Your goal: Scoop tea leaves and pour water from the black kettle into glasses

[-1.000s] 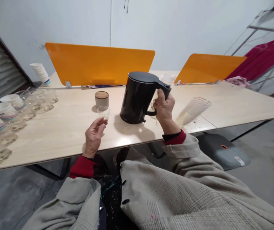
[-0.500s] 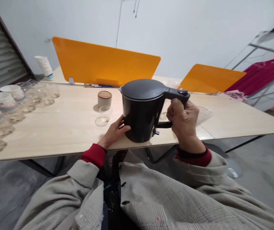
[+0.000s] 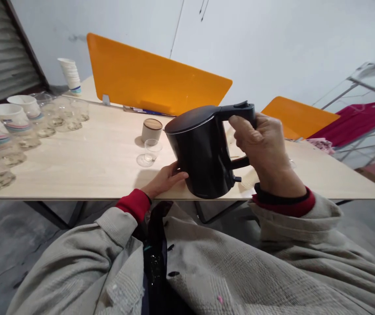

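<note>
A black electric kettle [image 3: 203, 153] hangs over the table's front edge, tilted with its spout to the left and its lid closed. My right hand [image 3: 262, 144] is closed around the kettle's handle. My left hand [image 3: 167, 178] is at the lower left of the kettle's body, its thumb in front and its other fingers mostly hidden behind. Left of the spout stands a small clear cup [image 3: 152, 150] on the table. Just behind that cup is a pale canister [image 3: 151, 131] with a wooden lid.
Several paper cups [image 3: 12, 118] and clear cups [image 3: 65, 117] crowd the left of the table [image 3: 108, 175]. A stack of paper cups [image 3: 71, 76] leans at the back left. Orange dividers [image 3: 154, 81] line the rear. A rack with a magenta cloth [image 3: 354, 122] stands at the right.
The kettle has gone from nearly upright to tilted left, with its handle side raised. Both hands have kept their places on it. The view has shifted slightly.
</note>
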Demonstrator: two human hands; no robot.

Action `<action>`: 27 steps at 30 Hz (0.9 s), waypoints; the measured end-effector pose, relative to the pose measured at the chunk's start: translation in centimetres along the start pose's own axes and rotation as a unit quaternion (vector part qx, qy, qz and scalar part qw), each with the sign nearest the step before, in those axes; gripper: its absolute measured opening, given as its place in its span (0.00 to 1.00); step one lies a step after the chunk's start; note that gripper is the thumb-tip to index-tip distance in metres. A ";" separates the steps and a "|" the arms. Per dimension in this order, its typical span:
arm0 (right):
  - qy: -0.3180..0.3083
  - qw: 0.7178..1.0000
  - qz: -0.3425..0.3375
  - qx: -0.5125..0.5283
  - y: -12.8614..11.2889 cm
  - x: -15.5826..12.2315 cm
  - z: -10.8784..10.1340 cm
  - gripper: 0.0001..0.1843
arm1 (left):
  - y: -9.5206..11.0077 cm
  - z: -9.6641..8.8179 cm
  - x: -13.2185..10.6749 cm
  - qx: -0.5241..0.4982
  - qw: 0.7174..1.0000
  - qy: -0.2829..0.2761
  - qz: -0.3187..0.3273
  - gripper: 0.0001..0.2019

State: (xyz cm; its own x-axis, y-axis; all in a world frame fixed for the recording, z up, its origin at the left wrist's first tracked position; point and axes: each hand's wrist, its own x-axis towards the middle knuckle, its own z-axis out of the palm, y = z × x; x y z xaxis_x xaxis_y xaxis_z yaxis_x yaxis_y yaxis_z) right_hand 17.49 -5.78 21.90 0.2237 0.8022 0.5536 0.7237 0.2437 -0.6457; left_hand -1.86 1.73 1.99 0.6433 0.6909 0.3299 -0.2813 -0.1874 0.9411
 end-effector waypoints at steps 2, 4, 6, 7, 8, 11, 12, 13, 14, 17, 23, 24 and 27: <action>0.014 1.000 -0.001 0.001 -0.4 0.2 0.2 0.23 | 0.2 0.0 -0.1 -0.003 1.000 -0.009 -0.001 0.39; 0.013 1.000 -0.006 0.003 -0.5 0.4 0.4 0.24 | 0.4 0.1 -0.2 -0.004 1.000 -0.011 -0.008 0.38; 0.012 1.000 -0.009 0.002 -0.6 0.8 0.6 0.25 | 0.8 0.1 -0.3 -0.008 1.000 -0.009 -0.023 0.38; 0.013 1.000 -0.010 0.001 -0.5 1.0 0.8 0.26 | 0.9 0.2 -0.4 -0.018 0.999 -0.009 -0.031 0.38; 0.012 1.000 -0.009 0.001 -0.5 1.3 0.9 0.27 | 1.0 0.2 -0.5 -0.034 0.999 -0.009 -0.038 0.38; 0.000 1.000 0.000 0.008 -0.1 2.2 1.2 0.28 | 1.0 0.5 -0.5 -0.093 0.994 -0.003 -0.050 0.40; -0.007 1.000 0.002 0.012 0.1 2.6 1.3 0.29 | 1.0 0.5 -0.5 -0.107 0.993 -0.001 -0.053 0.41; -0.013 1.000 0.001 0.015 0.2 2.9 1.4 0.29 | 0.9 0.6 -0.5 -0.119 0.991 0.001 -0.058 0.42; -0.018 1.000 -0.001 0.016 0.4 3.1 1.4 0.30 | 0.9 0.7 -0.5 -0.129 0.990 0.001 -0.065 0.43; -0.030 0.999 -0.011 0.014 0.5 3.7 1.6 0.31 | 0.8 0.7 -0.5 -0.157 0.984 -0.002 -0.078 0.42; -0.035 0.999 0.013 0.001 0.0 4.2 2.0 0.29 | 0.4 0.7 -0.4 -0.178 0.980 -0.005 -0.092 0.46; -0.037 0.999 0.015 0.004 0.0 4.3 2.0 0.28 | 0.4 0.7 -0.4 -0.177 0.980 -0.006 -0.091 0.46; -0.046 0.999 0.013 0.009 -0.1 4.6 2.2 0.25 | 0.3 0.6 -0.4 -0.174 0.981 -0.012 -0.082 0.43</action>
State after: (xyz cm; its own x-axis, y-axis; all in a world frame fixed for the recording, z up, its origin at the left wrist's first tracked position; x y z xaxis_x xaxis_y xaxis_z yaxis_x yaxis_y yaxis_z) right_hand 16.97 -0.91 23.37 0.1808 0.8543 0.4873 0.7060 0.2323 -0.6691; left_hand -1.71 0.99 2.18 0.7159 0.6741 0.1820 -0.3966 0.1780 0.9005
